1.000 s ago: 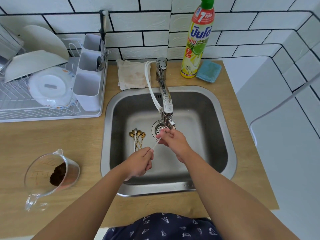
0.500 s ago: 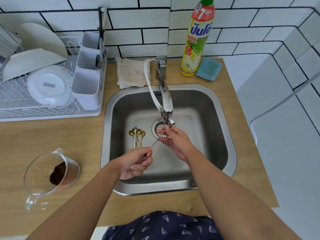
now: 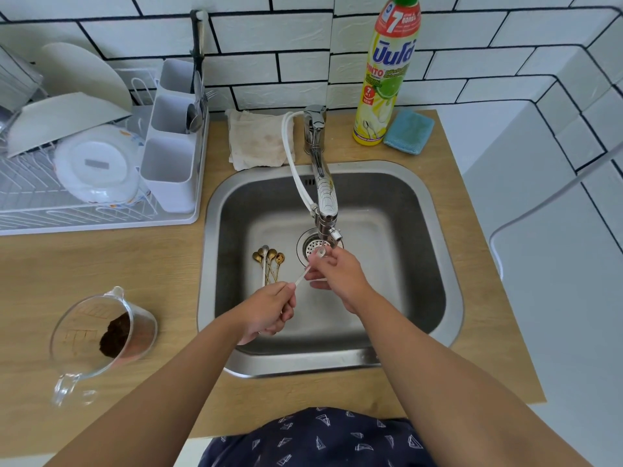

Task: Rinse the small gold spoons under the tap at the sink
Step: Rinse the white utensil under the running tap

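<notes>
— Pinched at the handle end by the left hand [image 3: 266, 310], fingers curled narrow round a slim pale-looking spoon [image 3: 302, 275]?

— Yes. Bowl end up at the right hand [image 3: 337, 276], held between fingertips [image 3: 315, 264] just below the tap [image 3: 325, 200] spout. Slanting from lower left to upper right, over the drain [image 3: 308, 246].

— Colour of that spoon?

— Washed out by glare; cannot tell gold from silver. Running water hard to make out too.

— And the rest of the set?

— Lying in a loose bundle, the small gold spoons [image 3: 271, 264], on the sink [image 3: 435, 251] floor left of the drain, bowls pointing away, handles fanned toward the left hand. Among them one paler spoon. Apart from both hands.

— Beyond the basin?

— White hose [image 3: 295, 163] looped from the tap base down to the spout. Stained folded cloth [image 3: 258, 139] behind the sink's left corner. Yellow dish-soap bottle [image 3: 387, 79] upright against the tiled wall, blue sponge [image 3: 409, 131] touching or just beside it. White dish rack [image 3: 101, 210] far left, with plates, an upturned bowl and a cutlery caddy. Glass measuring jug [image 3: 101, 335] on the wooden counter [image 3: 135, 257], near the front left, with dark brown grounds inside.
</notes>
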Available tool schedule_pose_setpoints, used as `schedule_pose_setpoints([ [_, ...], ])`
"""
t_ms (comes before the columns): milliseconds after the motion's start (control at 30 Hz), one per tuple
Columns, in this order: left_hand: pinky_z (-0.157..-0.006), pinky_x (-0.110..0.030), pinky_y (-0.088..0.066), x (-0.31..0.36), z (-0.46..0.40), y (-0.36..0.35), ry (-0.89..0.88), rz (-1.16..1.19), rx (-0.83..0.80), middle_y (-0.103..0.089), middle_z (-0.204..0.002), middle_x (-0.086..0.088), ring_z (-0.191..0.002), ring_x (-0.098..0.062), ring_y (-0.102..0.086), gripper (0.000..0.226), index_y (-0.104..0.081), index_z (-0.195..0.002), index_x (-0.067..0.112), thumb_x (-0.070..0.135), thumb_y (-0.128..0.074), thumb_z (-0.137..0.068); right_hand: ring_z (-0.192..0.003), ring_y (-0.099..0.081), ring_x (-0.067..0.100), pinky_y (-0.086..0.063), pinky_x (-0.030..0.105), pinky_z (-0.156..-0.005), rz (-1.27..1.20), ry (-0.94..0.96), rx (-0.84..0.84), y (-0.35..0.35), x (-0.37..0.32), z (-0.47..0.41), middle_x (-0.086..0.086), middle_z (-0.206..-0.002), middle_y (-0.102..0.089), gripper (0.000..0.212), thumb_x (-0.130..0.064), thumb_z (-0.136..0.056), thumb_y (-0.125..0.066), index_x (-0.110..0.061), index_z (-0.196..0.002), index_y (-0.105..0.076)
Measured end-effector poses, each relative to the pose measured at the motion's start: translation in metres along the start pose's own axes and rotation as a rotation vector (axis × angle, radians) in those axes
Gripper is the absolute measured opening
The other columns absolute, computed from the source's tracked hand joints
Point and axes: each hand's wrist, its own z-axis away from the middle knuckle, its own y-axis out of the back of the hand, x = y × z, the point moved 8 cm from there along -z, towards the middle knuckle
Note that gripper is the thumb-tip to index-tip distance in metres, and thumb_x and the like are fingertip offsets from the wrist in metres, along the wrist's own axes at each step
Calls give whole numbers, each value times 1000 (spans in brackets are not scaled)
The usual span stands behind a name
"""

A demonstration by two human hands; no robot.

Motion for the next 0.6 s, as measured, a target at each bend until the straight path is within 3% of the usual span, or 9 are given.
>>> schedule_pose_setpoints([
  [100, -37, -21, -25, 2, 0, 1, -4, -8, -4, -49, -60, -3, -40, -11, -28, 39, -51, -92, 8, 40, -36, -108, -85, -79, 19, -63, 30, -69, -96, -13, 65, 5, 1, -2, 8, -93, -80, 17, -19, -106, -55, -12, -99, -69],
  [200, -37, -21, -25, 3, 1, 2, 0, -22, 3, -50, -61, -3, -39, -11, -28, 38, -50, -93, 8, 40, -35, -108, -96, -77, 14, -62, 30, -70, -169, 3, -15, -4, 2, -1, 0, -107, -77, 13, -7, -100, -64, -18, -106, -68],
  [300, -37, -21, -22, 0, 2, 1, 3, 3, -21, -48, -61, -3, -40, -11, -28, 37, -50, -93, 8, 39, -35, -108, -88, -79, 19, -61, 27, -66, -146, 8, 7, -3, -2, 0, 7, -97, -78, 5, -12, -98, -69, -13, -103, -69],
  [433, -37, -20, -18, -3, 3, 1, 12, 43, -21, -47, -62, -4, -40, -10, -28, 36, -50, -93, 9, 39, -36, -108, -86, -79, 19, -61, 26, -70, -166, -44, 11, -4, 1, -3, 10, -101, -77, 14, -14, -107, -54, -10, -103, -67],
  [533, -38, -20, -17, -2, 4, -1, 23, 83, -23, -48, -62, -4, -40, -10, -28, 35, -49, -95, 9, 39, -36, -108, -89, -79, 19, -61, 26, -75, -175, -33, -66, -13, 2, 0, 9, -96, -77, 14, -7, -100, -65, -10, -113, -62],
  [600, -39, -21, -16, 0, 5, -4, 27, 78, -21, -48, -62, -4, -40, -10, -27, 34, -49, -96, 9, 39, -36, -108, -86, -79, 21, -61, 26, -71, -159, -15, -25, -10, -1, 1, 11, -90, -78, 10, -11, -100, -66, -7, -109, -64],
])
